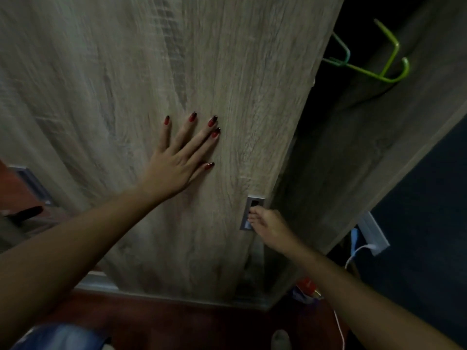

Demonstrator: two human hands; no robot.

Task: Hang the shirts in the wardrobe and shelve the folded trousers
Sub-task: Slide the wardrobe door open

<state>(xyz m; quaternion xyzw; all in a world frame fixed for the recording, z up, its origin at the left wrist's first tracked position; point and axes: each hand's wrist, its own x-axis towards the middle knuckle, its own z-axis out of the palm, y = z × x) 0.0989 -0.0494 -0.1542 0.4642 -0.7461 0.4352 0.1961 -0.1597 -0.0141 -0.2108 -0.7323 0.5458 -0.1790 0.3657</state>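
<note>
A tall wardrobe door (pixel 156 72) of grey wood grain fills the view. My left hand (pixel 177 157) lies flat against it with the fingers spread. My right hand (pixel 267 226) has its fingers hooked into the recessed metal door handle (pixel 254 205) near the door's right edge. To the right of the door the wardrobe's dark interior (pixel 323 104) shows through a gap. Two empty hangers hang inside it, a bright green hanger (pixel 389 64) and a teal hanger (pixel 341 53). No shirts or trousers can be seen.
Right of the wardrobe's side panel (pixel 366 152) is a dark blue wall with a white socket (pixel 374 233) and a white cable (pixel 353 256). A second recessed handle (pixel 32 183) sits at the far left. Red floor (pixel 177 322) lies below, with small objects (pixel 307 289) at the wardrobe's foot.
</note>
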